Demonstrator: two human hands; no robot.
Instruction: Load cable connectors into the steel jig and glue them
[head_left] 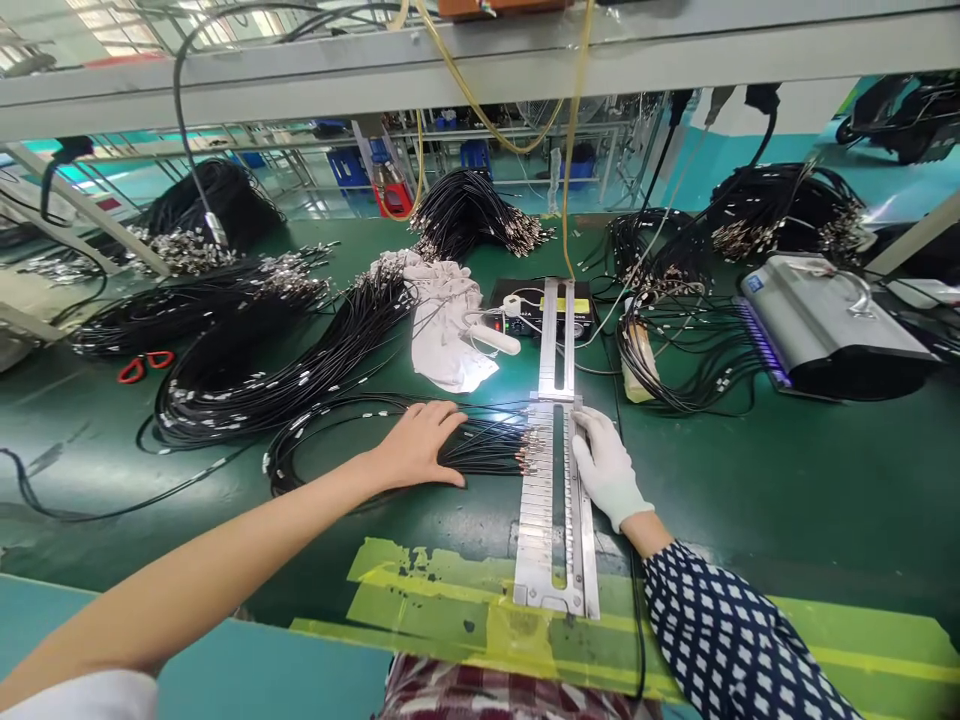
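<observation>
My left hand (pixel 421 447), bare, lies with its fingers spread over a bundle of thin black cables (pixel 484 458). The tips of these cables rest in a row on the left side of a long slotted metal fixture (pixel 536 530). On the right, my right hand (pixel 606 468) wears a white glove; its fingers are bent together against the fixture's right rail, near the upper end. A narrower metal piece (pixel 549 345) continues the fixture toward the back. Beyond it sits a black control box (pixel 517 300) with a white-handled tool (pixel 493 338) before it.
Coiled black cables (pixel 225 370) fill the left side, near red-handled scissors (pixel 146 366). A white cloth (pixel 442 330) lies behind my left hand. At the right stands a grey machine with violet light (pixel 832 320). Yellow tape (pixel 427 600) covers the front edge; a shelf beam (pixel 300 80) crosses above.
</observation>
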